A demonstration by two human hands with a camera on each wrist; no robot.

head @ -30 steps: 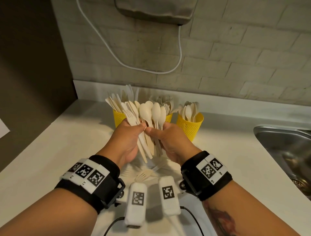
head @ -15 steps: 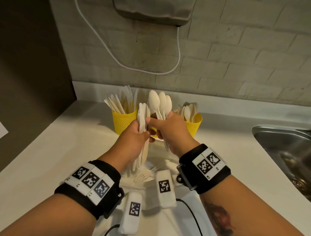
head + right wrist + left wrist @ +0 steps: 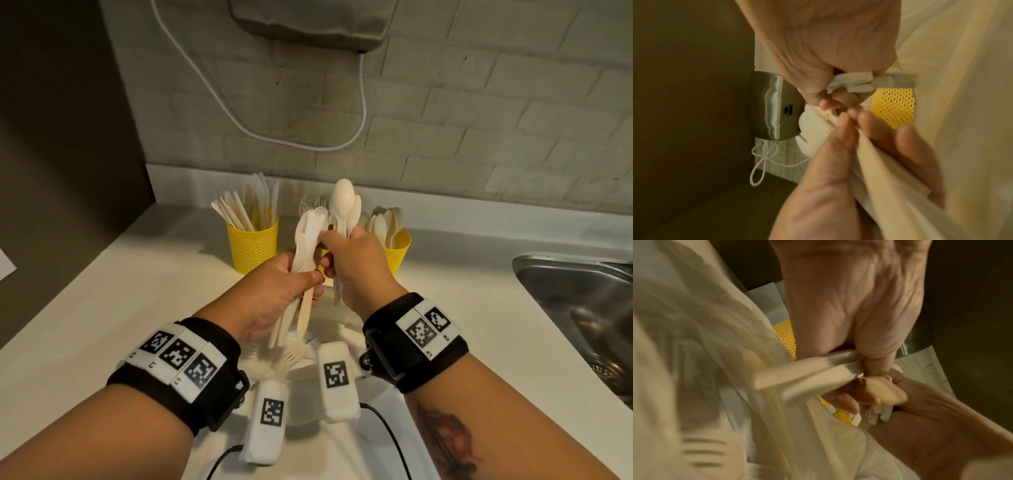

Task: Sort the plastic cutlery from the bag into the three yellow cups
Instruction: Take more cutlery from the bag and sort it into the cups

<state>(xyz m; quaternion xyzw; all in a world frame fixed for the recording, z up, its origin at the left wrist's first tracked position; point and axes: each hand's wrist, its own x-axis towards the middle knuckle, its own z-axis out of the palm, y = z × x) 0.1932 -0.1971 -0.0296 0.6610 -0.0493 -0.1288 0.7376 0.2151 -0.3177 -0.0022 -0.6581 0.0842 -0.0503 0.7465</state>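
Now the right hand grips a bunch of spoons, the left hand grips forks; best lower spoons into the spoon cup at two o'clock.

Three cups are lined up on the worktop against the wall, the bag before them, the sink rightward.
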